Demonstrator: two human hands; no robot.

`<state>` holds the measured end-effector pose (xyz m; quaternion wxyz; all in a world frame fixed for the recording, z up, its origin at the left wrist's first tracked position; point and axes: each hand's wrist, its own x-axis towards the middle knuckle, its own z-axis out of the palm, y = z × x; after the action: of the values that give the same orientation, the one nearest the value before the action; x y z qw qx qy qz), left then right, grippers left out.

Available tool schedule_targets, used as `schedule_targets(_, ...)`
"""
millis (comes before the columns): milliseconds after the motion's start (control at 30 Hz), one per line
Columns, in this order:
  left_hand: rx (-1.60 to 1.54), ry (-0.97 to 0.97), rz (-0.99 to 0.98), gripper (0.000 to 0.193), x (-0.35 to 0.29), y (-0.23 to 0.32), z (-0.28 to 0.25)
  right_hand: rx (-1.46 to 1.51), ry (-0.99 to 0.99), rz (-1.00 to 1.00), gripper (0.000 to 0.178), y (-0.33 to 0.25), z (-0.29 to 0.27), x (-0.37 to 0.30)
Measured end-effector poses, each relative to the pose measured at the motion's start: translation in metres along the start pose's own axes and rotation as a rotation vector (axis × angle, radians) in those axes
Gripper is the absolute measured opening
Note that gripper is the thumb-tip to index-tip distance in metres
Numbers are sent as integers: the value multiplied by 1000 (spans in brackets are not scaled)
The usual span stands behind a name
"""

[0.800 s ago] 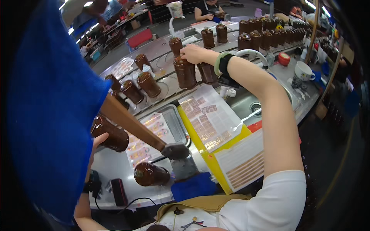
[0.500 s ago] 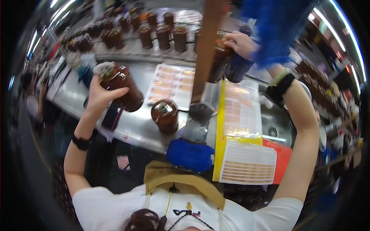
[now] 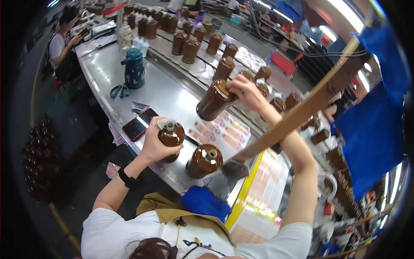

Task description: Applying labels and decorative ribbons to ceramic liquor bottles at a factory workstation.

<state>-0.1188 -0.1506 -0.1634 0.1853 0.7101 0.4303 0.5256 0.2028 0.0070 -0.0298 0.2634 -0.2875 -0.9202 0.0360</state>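
My left grip [image 3: 155, 143] is closed around the first brown bottle [image 3: 173, 139], fingers on the far side, thumb across the near side; its mouth points up toward my head. Something small and clear sits by my fingertips there, too blurred to name. My right grip [image 3: 248, 91] is closed on the neck end of the second brown bottle [image 3: 210, 102], which leans, neck toward my hand, over the far side of the worktop [image 3: 161, 88]. Can't tell if its base touches anything.

Third brown bottle [image 3: 202, 162] is on the worktop near the front edge, just right of the first, mouth up, no hand on it. Sticker sheets [image 3: 233, 137] lie behind it. Phone [image 3: 140, 124] lies left of my left grip, close to the worktop edge. Scissors [image 3: 115, 90] and a dark blue flask [image 3: 135, 73] are farther left, flask upright. Blue cloth [image 3: 206, 203] is bunched at the front edge, near my apron [image 3: 185, 216].

Wooden post [image 3: 302, 108] slants across the view, passing in front of my right forearm. Yellow-edged sheets [image 3: 261, 183] are right of its foot. More brown bottles [image 3: 190, 51] stand beyond the worktop. Person [image 3: 60, 49] at far left, head down.
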Motion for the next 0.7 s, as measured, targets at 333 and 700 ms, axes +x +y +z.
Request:
schedule_targets(333,21,0,-76,79,-15,1,14,106,-142,-189,14,34,99,50)
schedule_targets(700,-49,47,-127,83,-14,-2,26,-240,-461,-232,41,34,86,94)
